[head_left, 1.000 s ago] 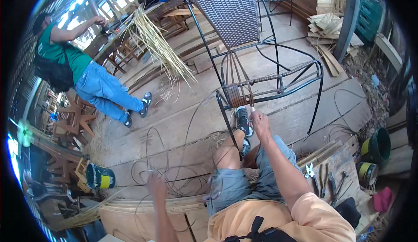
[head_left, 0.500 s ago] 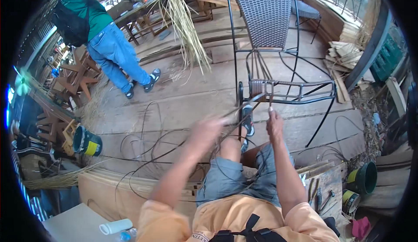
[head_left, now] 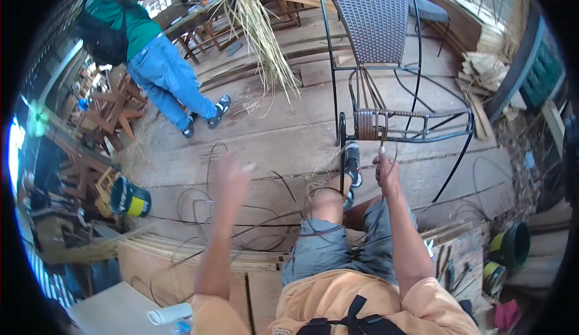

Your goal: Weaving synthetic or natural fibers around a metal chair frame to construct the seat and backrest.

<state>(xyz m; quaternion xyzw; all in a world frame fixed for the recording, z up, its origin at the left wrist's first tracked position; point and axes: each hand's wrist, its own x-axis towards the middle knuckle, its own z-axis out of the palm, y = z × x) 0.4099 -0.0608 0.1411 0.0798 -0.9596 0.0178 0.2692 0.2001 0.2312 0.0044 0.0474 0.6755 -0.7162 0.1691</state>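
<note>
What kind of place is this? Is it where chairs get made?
It's probably a furniture workshop, yes. There's a chair with its black seat frame only partly wrapped in brown strands, hand tools lying on a board, and pale strips hanging in a bundle.

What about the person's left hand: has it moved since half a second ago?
Yes: the left hand, blurred now, has moved to the left, farther from the chair.
</note>
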